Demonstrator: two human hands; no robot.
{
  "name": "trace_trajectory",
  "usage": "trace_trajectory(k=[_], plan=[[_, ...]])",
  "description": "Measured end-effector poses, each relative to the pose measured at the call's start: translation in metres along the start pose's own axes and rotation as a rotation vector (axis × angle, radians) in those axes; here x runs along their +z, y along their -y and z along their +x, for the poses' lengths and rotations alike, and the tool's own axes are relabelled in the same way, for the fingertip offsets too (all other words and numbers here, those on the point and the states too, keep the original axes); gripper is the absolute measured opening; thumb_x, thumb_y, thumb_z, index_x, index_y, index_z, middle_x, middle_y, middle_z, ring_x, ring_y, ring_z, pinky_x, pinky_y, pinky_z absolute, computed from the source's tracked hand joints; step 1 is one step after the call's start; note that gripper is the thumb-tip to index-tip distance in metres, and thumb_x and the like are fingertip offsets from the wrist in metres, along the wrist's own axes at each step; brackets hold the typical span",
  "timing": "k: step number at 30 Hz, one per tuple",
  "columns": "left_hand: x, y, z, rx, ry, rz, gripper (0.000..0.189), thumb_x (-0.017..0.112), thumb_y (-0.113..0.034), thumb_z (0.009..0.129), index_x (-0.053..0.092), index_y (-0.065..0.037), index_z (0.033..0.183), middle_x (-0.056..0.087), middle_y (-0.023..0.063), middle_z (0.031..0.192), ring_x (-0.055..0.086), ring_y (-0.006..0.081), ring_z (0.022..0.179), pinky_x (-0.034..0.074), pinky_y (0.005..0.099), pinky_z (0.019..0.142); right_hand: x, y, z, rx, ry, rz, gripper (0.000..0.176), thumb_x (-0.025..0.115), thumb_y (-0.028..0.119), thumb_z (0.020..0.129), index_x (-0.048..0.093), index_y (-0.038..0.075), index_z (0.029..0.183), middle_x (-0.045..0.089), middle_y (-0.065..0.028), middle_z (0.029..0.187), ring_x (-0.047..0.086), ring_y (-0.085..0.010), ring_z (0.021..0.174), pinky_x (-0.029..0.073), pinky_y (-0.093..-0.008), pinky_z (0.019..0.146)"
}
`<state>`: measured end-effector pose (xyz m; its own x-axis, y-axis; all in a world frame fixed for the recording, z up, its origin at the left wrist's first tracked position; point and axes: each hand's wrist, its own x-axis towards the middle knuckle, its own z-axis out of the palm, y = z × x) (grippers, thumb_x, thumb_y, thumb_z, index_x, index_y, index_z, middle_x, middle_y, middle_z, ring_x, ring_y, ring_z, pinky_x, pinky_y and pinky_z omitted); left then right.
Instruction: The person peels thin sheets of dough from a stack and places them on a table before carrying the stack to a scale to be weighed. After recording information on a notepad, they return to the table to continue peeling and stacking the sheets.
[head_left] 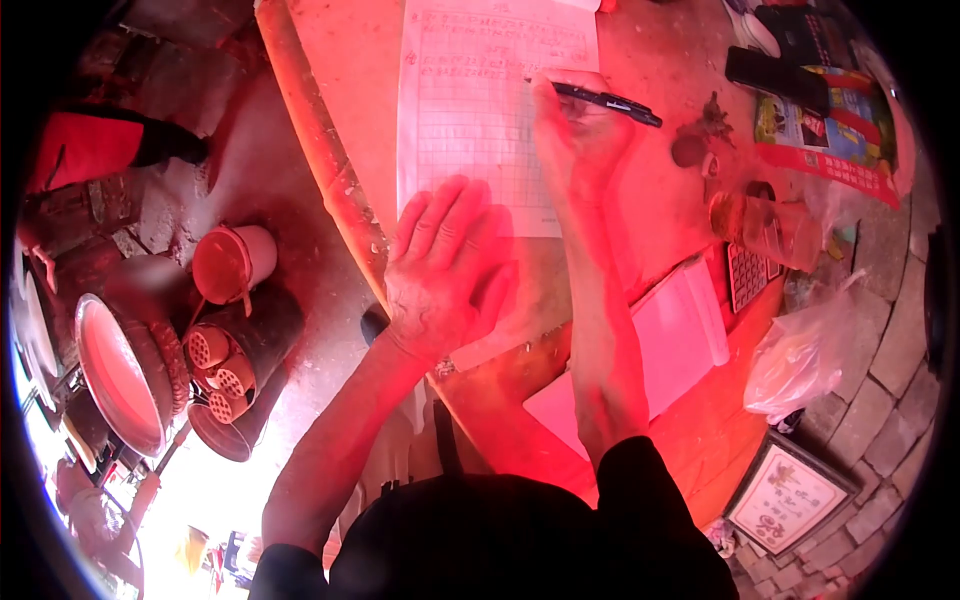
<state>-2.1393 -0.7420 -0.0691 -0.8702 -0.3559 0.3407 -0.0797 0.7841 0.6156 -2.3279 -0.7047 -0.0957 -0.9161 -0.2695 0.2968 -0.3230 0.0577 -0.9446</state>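
A ruled paper pad [470, 130] lies on the table, with lines of handwriting across its upper part. My right hand [585, 125] grips a black pen [610, 102], its tip end close to the written lines at the pad's right side. Flat over the pad's lower left corner rests my left hand [450, 265], fingers stretched out and holding nothing. Below the pad, a stack of blank-looking white paper [660, 340] lies partly under my right forearm.
On the table's right are a calculator [748, 278], a jar of amber liquid [765, 228], a dark phone [778, 78] and a colourful packet [825, 125]. A clear plastic bag [800, 360] and a framed certificate [790, 493] sit beyond. Left, on the floor, stands a bucket [255, 252].
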Motion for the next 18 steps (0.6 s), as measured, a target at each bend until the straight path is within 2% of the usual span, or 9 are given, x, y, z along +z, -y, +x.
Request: trace_trajectory(k=[2,5,8,11,14,15,18], plan=[[0.002,0.002,0.0,0.016,-0.007,0.001,0.038,0.07,-0.02,0.071,0.067,-0.001,0.105,0.057,0.0175,0.128,0.051,0.0361,0.124,0.035,0.0497,0.106,-0.001,0.004,-0.001,0.02,-0.004,0.002,0.007,0.068,-0.003,0.079,0.063,-0.001,0.082,0.058,0.0033,0.071,0.052,-0.0038,0.066,0.044,-0.0198,0.061],[0.004,0.003,-0.003,0.031,-0.026,0.005,0.038,0.07,-0.021,0.072,0.068,-0.002,0.105,0.057,0.0177,0.127,0.051,0.0363,0.124,0.036,0.05,0.106,-0.011,0.003,0.007,0.134,-0.056,0.286,0.006,0.068,-0.001,0.08,0.064,-0.001,0.084,0.061,0.0015,0.073,0.055,-0.0054,0.065,0.046,-0.0213,0.062],[0.005,0.002,-0.002,0.063,-0.043,0.019,0.038,0.069,-0.022,0.072,0.068,-0.003,0.105,0.057,0.0182,0.126,0.051,0.0368,0.123,0.035,0.0504,0.106,-0.027,0.019,0.011,0.189,-0.015,0.261,0.011,0.067,0.007,0.082,0.065,-0.003,0.087,0.067,-0.0075,0.074,0.063,-0.0139,0.065,0.05,-0.0262,0.062],[0.004,0.002,-0.003,0.115,-0.029,0.062,0.044,0.069,-0.023,0.074,0.064,-0.002,0.112,0.056,0.0178,0.129,0.05,0.0364,0.124,0.035,0.0505,0.107,-0.062,0.051,0.012,0.159,0.091,-0.46,0.022,0.066,0.014,0.08,0.063,-0.005,0.089,0.067,-0.0196,0.076,0.067,-0.03,0.07,0.052,-0.0355,0.065],[0.004,0.002,-0.004,0.167,-0.023,0.129,0.046,0.068,-0.024,0.075,0.063,-0.002,0.115,0.055,0.018,0.13,0.05,0.0361,0.125,0.035,0.0504,0.107,-0.096,0.07,-0.004,0.178,0.208,-0.948,0.029,0.066,0.018,0.077,0.062,-0.006,0.093,0.064,-0.0265,0.081,0.065,-0.0415,0.082,0.051,-0.045,0.072],[0.004,0.002,-0.005,0.187,-0.019,0.151,0.046,0.067,-0.023,0.075,0.062,-0.002,0.116,0.055,0.0183,0.131,0.049,0.0361,0.125,0.035,0.0504,0.107,-0.115,0.061,-0.008,0.135,0.311,-1.013,0.032,0.068,0.019,0.076,0.06,-0.003,0.098,0.064,-0.0257,0.087,0.063,-0.043,0.087,0.05,-0.0497,0.075],[0.007,0.001,-0.006,0.23,-0.097,0.179,0.042,0.067,-0.026,0.075,0.064,-0.004,0.11,0.057,0.0164,0.125,0.051,0.036,0.122,0.037,0.0495,0.104,-0.155,0.082,-0.067,-0.109,0.148,-0.87,0.041,0.069,0.023,0.078,0.058,-0.001,0.108,0.065,-0.0232,0.091,0.063,-0.0421,0.087,0.049,-0.0504,0.074]])
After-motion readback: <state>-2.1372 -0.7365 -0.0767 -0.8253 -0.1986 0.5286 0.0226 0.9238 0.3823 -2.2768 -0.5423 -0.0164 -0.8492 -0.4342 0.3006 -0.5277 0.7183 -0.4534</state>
